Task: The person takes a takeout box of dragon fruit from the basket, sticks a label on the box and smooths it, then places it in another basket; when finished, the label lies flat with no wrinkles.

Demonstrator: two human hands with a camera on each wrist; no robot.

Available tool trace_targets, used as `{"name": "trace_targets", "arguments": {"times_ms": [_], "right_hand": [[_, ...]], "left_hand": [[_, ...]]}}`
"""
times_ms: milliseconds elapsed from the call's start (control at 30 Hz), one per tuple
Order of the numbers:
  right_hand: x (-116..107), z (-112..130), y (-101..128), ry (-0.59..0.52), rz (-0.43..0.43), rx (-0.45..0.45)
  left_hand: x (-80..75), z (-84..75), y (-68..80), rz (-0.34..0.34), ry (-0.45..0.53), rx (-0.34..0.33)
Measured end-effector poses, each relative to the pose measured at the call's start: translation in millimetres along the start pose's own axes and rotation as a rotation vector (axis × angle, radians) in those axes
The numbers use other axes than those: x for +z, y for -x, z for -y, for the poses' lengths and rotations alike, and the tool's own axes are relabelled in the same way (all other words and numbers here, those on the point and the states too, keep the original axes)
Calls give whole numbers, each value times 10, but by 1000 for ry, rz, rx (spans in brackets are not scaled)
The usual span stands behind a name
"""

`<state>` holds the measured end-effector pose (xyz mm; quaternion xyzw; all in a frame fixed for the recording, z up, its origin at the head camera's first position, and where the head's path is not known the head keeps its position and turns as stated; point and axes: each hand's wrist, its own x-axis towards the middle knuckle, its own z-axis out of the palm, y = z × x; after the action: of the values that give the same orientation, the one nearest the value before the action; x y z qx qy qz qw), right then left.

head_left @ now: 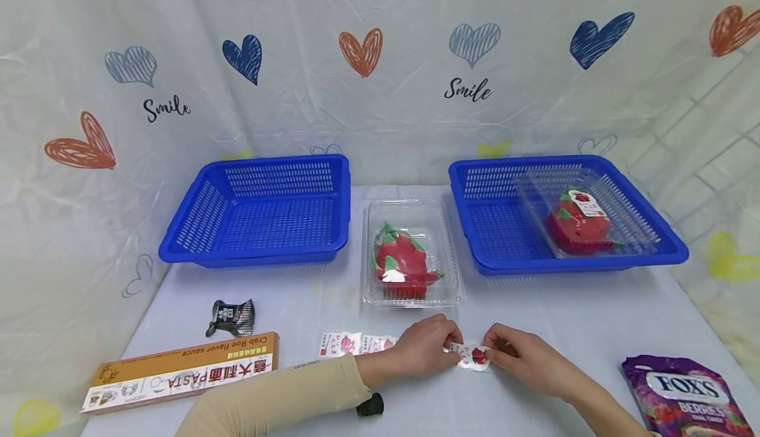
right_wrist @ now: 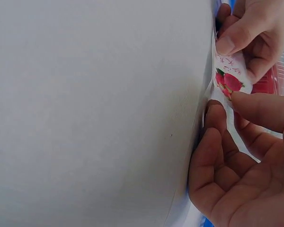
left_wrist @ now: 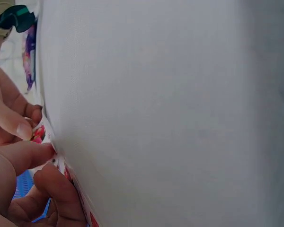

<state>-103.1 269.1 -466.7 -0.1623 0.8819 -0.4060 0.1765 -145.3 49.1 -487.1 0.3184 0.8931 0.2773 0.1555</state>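
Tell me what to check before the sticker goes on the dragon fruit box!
1. Sticker pinched by the left hand and right hand: ok.
2. Sticker peeled fully off its strip: cannot tell.
3. Clear box with the dragon fruit lies between the baskets, nothing on its lid: ok.
4. Box lid shut: cannot tell.
5. Right basket already holds a labelled box: ok.
6. Left basket has room: ok.

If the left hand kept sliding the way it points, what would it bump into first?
Likely the right hand: the left hand points right along the table, both pinching the sticker between them.
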Motion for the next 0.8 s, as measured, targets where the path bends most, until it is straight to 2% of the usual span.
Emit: {"name": "trace_targets", "arguments": {"times_ms": [200, 367, 533, 667, 800], "right_hand": [[-29, -19, 6, -90, 8, 117], [-47, -37, 20, -157, 21, 162], [-59, -50, 17, -192, 33, 155], [-51, -49, 10, -195, 47, 133], [-40, -26, 3, -153, 38, 84]], "left_hand": [[0, -12, 10, 19, 3, -16], [2, 0, 12, 13, 5, -12], [-15, 36, 13, 8, 72, 9], [-53, 58, 22, 25, 166, 63], [-79, 76, 17, 48, 279, 131]]}}
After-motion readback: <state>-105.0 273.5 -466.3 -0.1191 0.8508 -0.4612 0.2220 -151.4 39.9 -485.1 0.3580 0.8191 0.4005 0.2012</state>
